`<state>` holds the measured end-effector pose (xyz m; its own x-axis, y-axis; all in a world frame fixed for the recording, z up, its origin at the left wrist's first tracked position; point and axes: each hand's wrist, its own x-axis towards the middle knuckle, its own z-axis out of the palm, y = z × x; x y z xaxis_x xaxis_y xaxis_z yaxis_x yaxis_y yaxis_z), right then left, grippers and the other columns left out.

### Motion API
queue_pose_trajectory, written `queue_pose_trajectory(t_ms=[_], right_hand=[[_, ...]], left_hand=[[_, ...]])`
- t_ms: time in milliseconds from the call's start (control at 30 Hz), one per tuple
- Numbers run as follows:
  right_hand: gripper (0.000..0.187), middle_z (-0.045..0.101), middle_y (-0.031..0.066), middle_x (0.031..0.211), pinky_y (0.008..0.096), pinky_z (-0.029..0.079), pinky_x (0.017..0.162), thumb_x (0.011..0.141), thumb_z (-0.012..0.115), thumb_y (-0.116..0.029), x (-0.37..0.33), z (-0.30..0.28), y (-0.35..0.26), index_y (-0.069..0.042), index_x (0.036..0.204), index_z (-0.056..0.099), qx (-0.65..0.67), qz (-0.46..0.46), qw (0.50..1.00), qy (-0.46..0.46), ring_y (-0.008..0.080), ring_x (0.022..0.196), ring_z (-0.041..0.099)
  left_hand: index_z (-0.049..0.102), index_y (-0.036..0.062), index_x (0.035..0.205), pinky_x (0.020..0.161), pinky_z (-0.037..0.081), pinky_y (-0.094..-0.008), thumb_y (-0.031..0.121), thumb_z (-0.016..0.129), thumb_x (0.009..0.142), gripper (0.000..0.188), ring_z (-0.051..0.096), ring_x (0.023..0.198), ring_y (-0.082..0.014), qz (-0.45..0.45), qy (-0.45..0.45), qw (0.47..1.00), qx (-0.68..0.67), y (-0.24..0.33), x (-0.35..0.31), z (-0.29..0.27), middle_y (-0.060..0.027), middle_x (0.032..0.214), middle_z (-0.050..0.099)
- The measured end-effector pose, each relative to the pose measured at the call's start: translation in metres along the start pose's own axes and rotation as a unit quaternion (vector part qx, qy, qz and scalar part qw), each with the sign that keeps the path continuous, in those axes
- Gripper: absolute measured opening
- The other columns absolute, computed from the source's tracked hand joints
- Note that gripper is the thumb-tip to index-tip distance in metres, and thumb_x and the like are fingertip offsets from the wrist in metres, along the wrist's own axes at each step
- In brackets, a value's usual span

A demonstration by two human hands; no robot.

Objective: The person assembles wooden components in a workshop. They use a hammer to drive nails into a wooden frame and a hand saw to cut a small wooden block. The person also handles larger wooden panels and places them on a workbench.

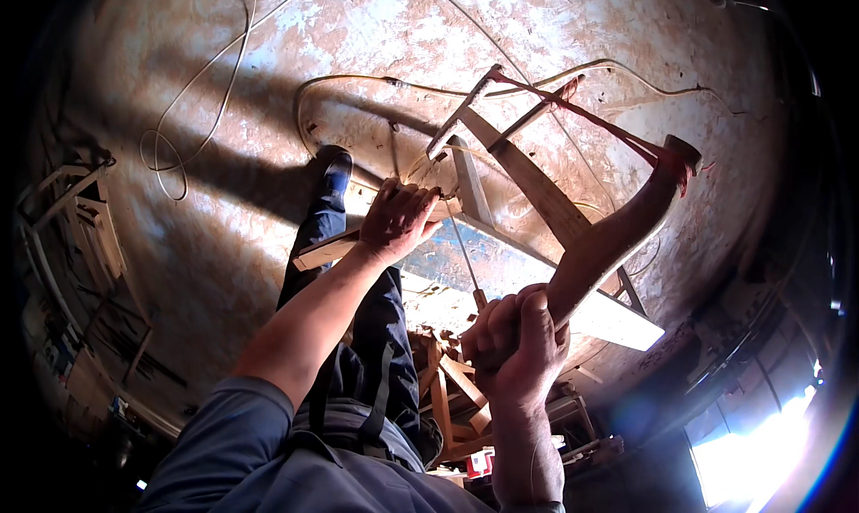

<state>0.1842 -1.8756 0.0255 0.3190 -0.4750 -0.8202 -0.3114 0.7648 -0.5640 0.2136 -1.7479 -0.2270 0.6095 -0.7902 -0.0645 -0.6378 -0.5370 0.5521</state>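
My right hand (517, 343) is wrapped round the lower end of a wooden frame saw (541, 191), where the thick curved arm meets the handle. Twisted red cord (617, 133) spans the saw's far side. Its thin blade (465, 255) runs from beside my right fist up to the wood near my left fingers. My left hand (398, 220) grips a light wooden piece (327, 251) from above, fingers curled over it. That piece lies across a narrow bench (617, 321) with worn blue patches. The exact contact of blade and wood is partly hidden by my fingers.
My leg with a dark shoe (336, 169) is raised beside the wooden piece. Wood offcuts (456, 379) are heaped below the bench. Loose cables (179, 146) trail over the stained floor. A wooden frame (94, 218) stands at far left; bright light (752, 459) enters at lower right.
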Motion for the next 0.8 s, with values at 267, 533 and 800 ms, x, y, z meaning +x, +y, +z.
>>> queue_pose_trajectory(t_ms=[267, 533, 800], right_hand=[[0.029, 0.035, 0.0005, 0.054, 0.0300, 0.035, 0.037, 0.098, 0.047, -0.025, 0.049, 0.022, 0.027, -0.010, 0.073, 0.042, -0.076, 0.026, 0.996, 0.039, 0.0127, 0.043, 0.036], [0.026, 0.042, 0.0019, 0.055, 0.0282, 0.039, 0.038, 0.096, 0.052, -0.020, 0.047, 0.019, 0.022, -0.007, 0.076, 0.043, -0.056, 0.026, 0.997, 0.045, 0.0113, 0.044, 0.042], [0.033, 0.033, -0.0015, 0.059, 0.0299, 0.037, 0.039, 0.101, 0.041, -0.041, 0.025, -0.003, -0.015, -0.015, 0.082, 0.050, 0.011, -0.013, 1.000, 0.009, 0.0125, 0.050, 0.038]], left_hand=[[0.054, 0.0067, 0.118, 0.098, 0.039, -0.0419, 0.033, 0.078, 0.068, 0.061, 0.054, 0.107, -0.0204, -0.011, -0.016, 1.000, -0.001, 0.003, -0.002, -0.004, -0.0045, 0.109, 0.059], [0.054, 0.0073, 0.117, 0.097, 0.037, -0.0416, 0.036, 0.076, 0.072, 0.058, 0.054, 0.105, -0.0198, 0.005, -0.016, 0.999, 0.035, -0.003, 0.006, -0.004, -0.0047, 0.107, 0.058], [0.054, 0.0042, 0.118, 0.097, 0.038, -0.0430, 0.034, 0.078, 0.071, 0.061, 0.055, 0.105, -0.0218, 0.003, -0.015, 1.000, 0.013, -0.001, 0.000, -0.001, -0.0077, 0.107, 0.059]])
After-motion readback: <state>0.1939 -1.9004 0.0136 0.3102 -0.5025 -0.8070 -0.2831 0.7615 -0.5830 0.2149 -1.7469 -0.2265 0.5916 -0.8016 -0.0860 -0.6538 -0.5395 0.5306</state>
